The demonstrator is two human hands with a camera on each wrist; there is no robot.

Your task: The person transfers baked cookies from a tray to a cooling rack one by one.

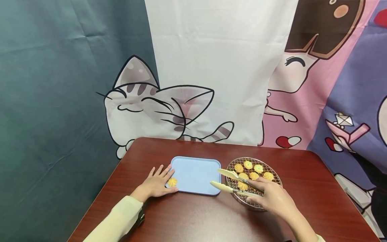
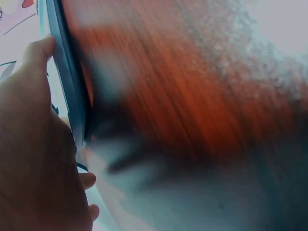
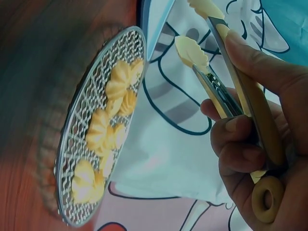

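In the head view, my left hand point(image 1: 155, 183) rests at the left end of a light blue tray point(image 1: 196, 176), its fingers spread and the thumb along the near edge. One piped yellow cookie point(image 1: 172, 182) lies in the tray's near left corner. My right hand point(image 1: 273, 196) grips a pair of tongs point(image 3: 236, 82) with metal arms and cream tips. Those tips stand apart with nothing between them, pointing left above the tray's right end. Below the tongs, a round wire rack point(image 1: 276, 179) carries several yellow swirl cookies point(image 3: 98, 132).
The tray and rack stand side by side on a reddish-brown wooden table point(image 1: 193, 215). Behind the table's far edge hangs a cloth backdrop point(image 1: 223, 67) with cartoon figures.
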